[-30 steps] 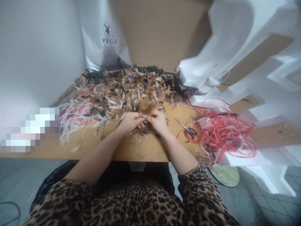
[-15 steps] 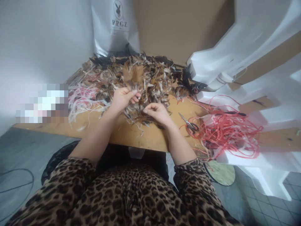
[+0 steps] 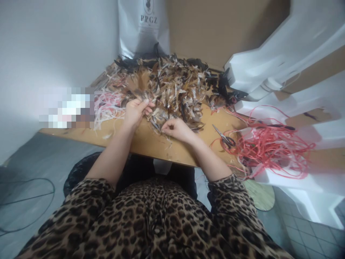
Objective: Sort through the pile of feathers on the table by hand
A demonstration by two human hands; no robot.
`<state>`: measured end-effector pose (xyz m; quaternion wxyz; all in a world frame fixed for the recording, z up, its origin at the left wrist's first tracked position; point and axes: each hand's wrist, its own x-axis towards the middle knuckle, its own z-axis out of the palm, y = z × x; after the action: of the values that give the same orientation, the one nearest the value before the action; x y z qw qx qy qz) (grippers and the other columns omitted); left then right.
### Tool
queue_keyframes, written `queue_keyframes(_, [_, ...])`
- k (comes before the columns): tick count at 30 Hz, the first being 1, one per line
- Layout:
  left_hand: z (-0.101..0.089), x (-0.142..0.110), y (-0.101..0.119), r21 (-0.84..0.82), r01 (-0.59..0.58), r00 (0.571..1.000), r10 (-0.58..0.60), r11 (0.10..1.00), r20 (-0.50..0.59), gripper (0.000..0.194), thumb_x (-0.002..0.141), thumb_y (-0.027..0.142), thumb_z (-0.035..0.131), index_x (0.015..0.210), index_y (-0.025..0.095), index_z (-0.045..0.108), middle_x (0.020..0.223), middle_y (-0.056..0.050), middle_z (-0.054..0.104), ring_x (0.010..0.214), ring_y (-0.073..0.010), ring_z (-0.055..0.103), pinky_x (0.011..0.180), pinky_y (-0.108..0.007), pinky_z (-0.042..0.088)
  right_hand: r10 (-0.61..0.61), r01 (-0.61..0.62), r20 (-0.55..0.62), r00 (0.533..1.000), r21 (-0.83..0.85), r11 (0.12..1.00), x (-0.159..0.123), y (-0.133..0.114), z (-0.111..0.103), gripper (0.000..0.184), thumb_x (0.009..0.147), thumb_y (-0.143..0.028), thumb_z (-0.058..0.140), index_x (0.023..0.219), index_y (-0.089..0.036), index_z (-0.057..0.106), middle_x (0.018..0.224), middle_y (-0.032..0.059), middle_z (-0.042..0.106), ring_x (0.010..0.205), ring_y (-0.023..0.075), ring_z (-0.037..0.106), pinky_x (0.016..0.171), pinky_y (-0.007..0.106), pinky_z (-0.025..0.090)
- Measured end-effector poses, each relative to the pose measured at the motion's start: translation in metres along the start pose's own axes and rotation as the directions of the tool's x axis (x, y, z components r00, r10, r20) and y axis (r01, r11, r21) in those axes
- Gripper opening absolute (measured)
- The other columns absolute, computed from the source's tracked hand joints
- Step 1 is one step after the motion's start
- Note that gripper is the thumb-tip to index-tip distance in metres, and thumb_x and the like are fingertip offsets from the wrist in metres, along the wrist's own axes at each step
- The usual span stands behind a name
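A fanned bunch of brown feathers [image 3: 138, 83] stands up from the closed fingers of my left hand [image 3: 136, 112], its quill ends pinched between thumb and fingertips. My right hand [image 3: 178, 130] is closed in a pinch at the near edge of a loose feather pile [image 3: 179, 84]. Its fingertips are on a feather there, though the feather itself is hard to make out. The pile mixes brown, black and whitish feathers and spreads over the wooden table [image 3: 151, 145] beyond both hands.
Scissors [image 3: 225, 136] lie to the right, beside a tangle of red plastic string [image 3: 275, 149]. Pink and white strands [image 3: 107, 106] lie on the left, near a blurred-out patch. A white printed bag [image 3: 144, 34] stands behind the pile, and white foam pieces [image 3: 258, 64] line the right.
The whole view has shifted, so the table appears further right. My left hand has moved left relative to the pile with the feather bunch; my right hand stays at the near edge.
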<state>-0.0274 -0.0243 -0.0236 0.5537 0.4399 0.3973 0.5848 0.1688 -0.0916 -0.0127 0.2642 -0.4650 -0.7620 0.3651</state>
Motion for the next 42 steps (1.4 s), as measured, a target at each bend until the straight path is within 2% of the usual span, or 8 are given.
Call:
queue_keyframes(6, [-0.002, 0.000, -0.008, -0.091, 0.028, 0.999, -0.025, 0.995, 0.041, 0.028, 0.075, 0.037, 0.078, 0.081, 0.012, 0.069, 0.077, -0.005, 0.075, 0.050, -0.0031, 0.059, 0.047, -0.014, 0.041, -0.035, 0.060, 0.088, 0.995, -0.306, 0.950, 0.006, -0.026, 0.013, 0.010, 0.079, -0.017, 0.064, 0.079, -0.017, 0.074, 0.081, 0.0034, 0.070, 0.072, 0.0135, 0.059, 0.071, 0.026, 0.040])
queue_keyframes(12, [-0.002, -0.004, -0.009, -0.199, 0.059, 0.988, -0.029, 0.978, 0.154, 0.024, 0.073, 0.031, 0.080, 0.076, 0.009, 0.070, 0.071, -0.005, 0.074, 0.047, -0.0038, 0.058, 0.043, -0.013, 0.040, 0.056, 0.058, 0.166, 0.984, -0.606, 0.793, 0.003, -0.040, 0.025, 0.019, 0.086, -0.024, 0.056, 0.091, -0.019, 0.073, 0.100, 0.0095, 0.069, 0.084, 0.0201, 0.062, 0.069, 0.030, 0.039])
queue_keyframes(15, [-0.001, -0.006, -0.006, -0.218, 0.124, 0.979, -0.085, 0.968, 0.183, 0.021, 0.074, 0.027, 0.080, 0.077, 0.010, 0.070, 0.068, -0.005, 0.073, 0.047, -0.0043, 0.058, 0.043, -0.013, 0.040, 0.017, 0.021, 0.086, 0.996, -0.425, 0.905, 0.006, -0.038, 0.022, 0.016, 0.085, -0.017, 0.057, 0.083, -0.017, 0.073, 0.093, 0.0076, 0.070, 0.082, 0.0168, 0.062, 0.074, 0.028, 0.043])
queue_keyframes(18, [-0.001, -0.007, -0.005, -0.253, 0.183, 0.971, -0.133, 0.950, 0.201, 0.017, 0.075, 0.025, 0.079, 0.077, 0.010, 0.070, 0.070, -0.005, 0.074, 0.048, -0.0040, 0.058, 0.045, -0.013, 0.042, 0.056, -0.051, -0.074, 0.996, 0.076, 0.996, 0.011, -0.028, 0.005, 0.007, 0.081, -0.021, 0.065, 0.078, -0.016, 0.068, 0.070, 0.0019, 0.067, 0.062, 0.0105, 0.057, 0.061, 0.023, 0.044])
queue_keyframes(23, [-0.005, -0.006, -0.010, -0.300, 0.201, 0.963, -0.132, 0.932, 0.233, 0.012, 0.074, 0.021, 0.078, 0.076, 0.011, 0.072, 0.083, -0.006, 0.076, 0.054, -0.0027, 0.059, 0.048, -0.011, 0.043, 0.141, -0.103, 0.002, 0.990, 0.693, 0.713, 0.017, 0.003, -0.016, 0.031, 0.065, -0.039, 0.080, 0.071, -0.016, 0.061, 0.067, 0.0012, 0.071, 0.041, 0.0041, 0.047, 0.037, 0.017, 0.030])
queue_keyframes(26, [-0.009, -0.005, -0.014, -0.271, 0.205, 0.944, -0.118, 0.941, 0.308, 0.015, 0.072, 0.024, 0.080, 0.077, 0.011, 0.074, 0.086, -0.009, 0.077, 0.048, -0.0013, 0.052, 0.045, -0.012, 0.040, 0.163, -0.131, 0.030, 0.986, 0.743, 0.656, 0.018, 0.015, -0.015, 0.036, 0.059, -0.039, 0.084, 0.069, -0.015, 0.059, 0.070, 0.0031, 0.073, 0.040, 0.0045, 0.051, 0.034, 0.016, 0.031])
queue_keyframes(33, [-0.002, -0.014, -0.013, -0.093, 0.230, 0.872, -0.162, 0.969, 0.462, 0.026, 0.066, 0.031, 0.085, 0.078, 0.010, 0.077, 0.099, -0.014, 0.077, 0.053, -0.0051, 0.060, 0.049, -0.015, 0.047, 0.153, -0.065, -0.079, 0.985, 0.651, 0.756, 0.011, 0.009, -0.014, 0.028, 0.067, -0.034, 0.079, 0.073, -0.016, 0.059, 0.057, -0.0024, 0.065, 0.039, 0.0040, 0.048, 0.036, 0.015, 0.031])
queue_keyframes(42, [0.000, -0.013, -0.024, 0.021, 0.329, 0.805, -0.292, 0.944, 0.517, 0.033, 0.067, 0.034, 0.086, 0.087, 0.009, 0.078, 0.074, -0.012, 0.076, 0.060, -0.0116, 0.069, 0.057, -0.015, 0.053, 0.148, -0.053, -0.178, 0.973, 0.451, 0.891, 0.008, 0.003, -0.014, 0.016, 0.074, -0.027, 0.072, 0.073, -0.018, 0.058, 0.048, -0.0060, 0.055, 0.040, 0.0047, 0.042, 0.040, 0.018, 0.029])
